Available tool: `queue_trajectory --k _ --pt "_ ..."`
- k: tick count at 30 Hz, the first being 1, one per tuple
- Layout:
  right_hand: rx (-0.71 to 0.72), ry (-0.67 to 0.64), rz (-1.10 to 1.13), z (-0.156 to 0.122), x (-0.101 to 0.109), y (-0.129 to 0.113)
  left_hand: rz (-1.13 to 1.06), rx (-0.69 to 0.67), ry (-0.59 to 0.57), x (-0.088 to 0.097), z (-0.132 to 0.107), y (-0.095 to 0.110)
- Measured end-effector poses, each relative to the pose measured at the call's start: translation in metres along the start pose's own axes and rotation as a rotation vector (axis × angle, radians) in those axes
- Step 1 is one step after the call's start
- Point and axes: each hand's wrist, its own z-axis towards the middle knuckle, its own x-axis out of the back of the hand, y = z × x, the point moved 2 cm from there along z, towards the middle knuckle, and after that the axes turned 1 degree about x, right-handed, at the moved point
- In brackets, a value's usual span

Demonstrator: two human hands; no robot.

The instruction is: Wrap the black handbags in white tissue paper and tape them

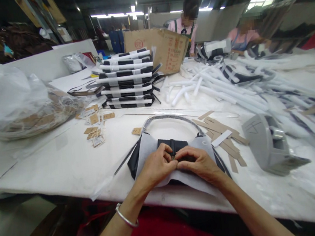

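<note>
A black handbag [174, 145] wrapped in grey-white sheet material lies at the near edge of the white table [66, 162], its curved handle [169, 118] arching away from me. My left hand [157, 165] and my right hand [198, 162] meet over the bag's middle. Both pinch a small metal clasp [174, 157] on its black strap, fingers pressed together. A silver bangle sits on my left wrist.
A stack of wrapped black bags [127, 78] stands behind, beside a cardboard box [163, 47]. White foam tubes [213, 81] cover the right side. Paper tags [95, 125], brown card strips [221, 129], a grey tape dispenser [271, 144] and a plastic bag [10, 100] lie around. Two people work at the far side.
</note>
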Motion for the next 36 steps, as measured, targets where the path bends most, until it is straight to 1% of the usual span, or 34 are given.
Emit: queue_trajectory --k 2,4,7,10,13,16,19,22,26,29,34,36 --pt "0.004 0.034 -0.01 0.0 0.001 0.001 -0.039 -0.014 -0.004 -0.001 -0.001 -0.001" --pt "0.035 0.119 -0.057 0.0 0.001 0.002 -0.067 -0.022 0.001 -0.002 -0.002 -0.003" --pt "0.15 0.239 -0.209 -0.003 0.0 -0.001 -0.136 -0.027 0.006 -0.002 -0.003 -0.006" --pt "0.292 0.271 -0.377 -0.007 -0.004 -0.006 -0.27 -0.038 0.006 -0.001 -0.001 -0.009" --pt "0.386 0.25 -0.496 -0.01 -0.008 -0.01 -0.43 -0.016 -0.006 0.001 0.003 -0.012" --pt "0.448 0.205 -0.575 -0.011 -0.012 -0.012 -0.577 0.067 -0.038 0.003 0.007 -0.013" --pt "0.478 0.135 -0.648 -0.01 -0.014 -0.015 -0.658 0.133 -0.049 0.005 0.01 -0.012" --pt "0.51 0.056 -0.705 -0.009 -0.015 -0.02 -0.676 0.146 -0.044 0.006 0.01 -0.012" --pt "0.532 0.005 -0.748 -0.007 -0.017 -0.025 -0.702 0.152 -0.041 0.007 0.01 -0.013" --pt "0.501 -0.013 -0.728 -0.005 -0.019 -0.026 -0.722 0.136 -0.052 0.008 0.009 -0.014" --pt "0.484 -0.003 -0.687 -0.005 -0.02 -0.026 -0.65 0.081 -0.161 0.009 0.008 -0.013" --pt "0.502 0.008 -0.699 -0.005 -0.02 -0.027 -0.639 0.088 -0.166 0.01 0.008 -0.013"
